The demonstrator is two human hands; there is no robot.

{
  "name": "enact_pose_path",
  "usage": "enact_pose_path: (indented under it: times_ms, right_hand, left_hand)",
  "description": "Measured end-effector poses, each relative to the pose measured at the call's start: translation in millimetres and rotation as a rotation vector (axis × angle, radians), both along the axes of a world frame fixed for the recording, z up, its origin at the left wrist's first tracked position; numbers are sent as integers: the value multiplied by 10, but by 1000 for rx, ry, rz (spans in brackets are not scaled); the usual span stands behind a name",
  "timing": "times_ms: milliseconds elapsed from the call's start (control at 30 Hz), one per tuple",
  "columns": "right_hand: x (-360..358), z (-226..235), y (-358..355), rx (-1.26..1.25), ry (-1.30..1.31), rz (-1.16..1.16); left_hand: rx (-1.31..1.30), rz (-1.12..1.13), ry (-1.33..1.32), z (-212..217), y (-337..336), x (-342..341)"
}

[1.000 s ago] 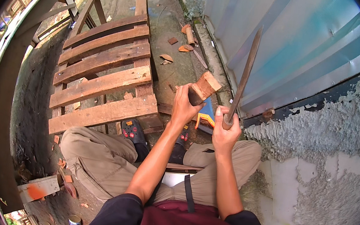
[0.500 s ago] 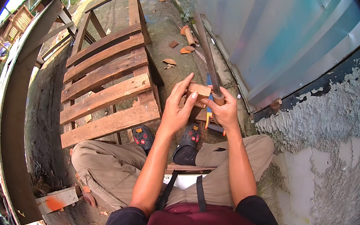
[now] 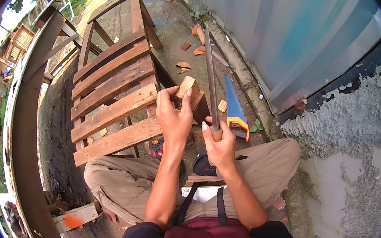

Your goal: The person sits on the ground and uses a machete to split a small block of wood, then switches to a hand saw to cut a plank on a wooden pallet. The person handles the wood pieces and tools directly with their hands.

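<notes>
My left hand (image 3: 173, 117) is closed on a small wooden block (image 3: 189, 87), thumb and fingers gripping its near end. The block is held up with its pale face showing. To its right, my right hand (image 3: 219, 146) is wrapped round the wooden handle of a long, narrow metal file (image 3: 212, 79). The file points away from me and stands apart from the block. On the ground beyond my right hand lies a handsaw (image 3: 235, 105) with a blue blade and an orange and black handle. A small wood offcut (image 3: 222, 105) lies beside its blade.
A slatted wooden frame (image 3: 113, 91) stands at the left, with a long curved board (image 3: 31, 115) beyond it. A corrugated metal sheet (image 3: 293, 46) and a rough plastered wall (image 3: 340, 122) close off the right. Dry leaves (image 3: 183, 64) lie on the concrete.
The block and the file have moved apart, the block up and to the left, the file toward me. The saw is now in fuller view.
</notes>
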State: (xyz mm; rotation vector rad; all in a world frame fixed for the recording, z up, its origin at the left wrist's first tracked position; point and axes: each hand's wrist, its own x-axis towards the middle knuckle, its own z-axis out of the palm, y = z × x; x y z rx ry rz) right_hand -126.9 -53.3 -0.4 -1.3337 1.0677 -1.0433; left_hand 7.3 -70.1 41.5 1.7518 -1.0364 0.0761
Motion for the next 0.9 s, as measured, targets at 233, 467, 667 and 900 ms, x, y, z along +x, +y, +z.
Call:
enact_pose_path:
  times_ms: [233, 467, 667, 900]
  right_hand:
    - [2, -102, 140, 44, 31, 78]
    - [-198, 93, 484, 37, 117, 218]
    - [-299, 68, 642, 92, 180, 351]
    - [-354, 448, 679, -53, 23, 234]
  left_hand:
    - [201, 11, 265, 180, 338, -69]
    - [238, -148, 634, 31, 807, -11]
    - [205, -154, 733, 41, 1031, -95]
    - [140, -151, 846, 22, 1082, -140]
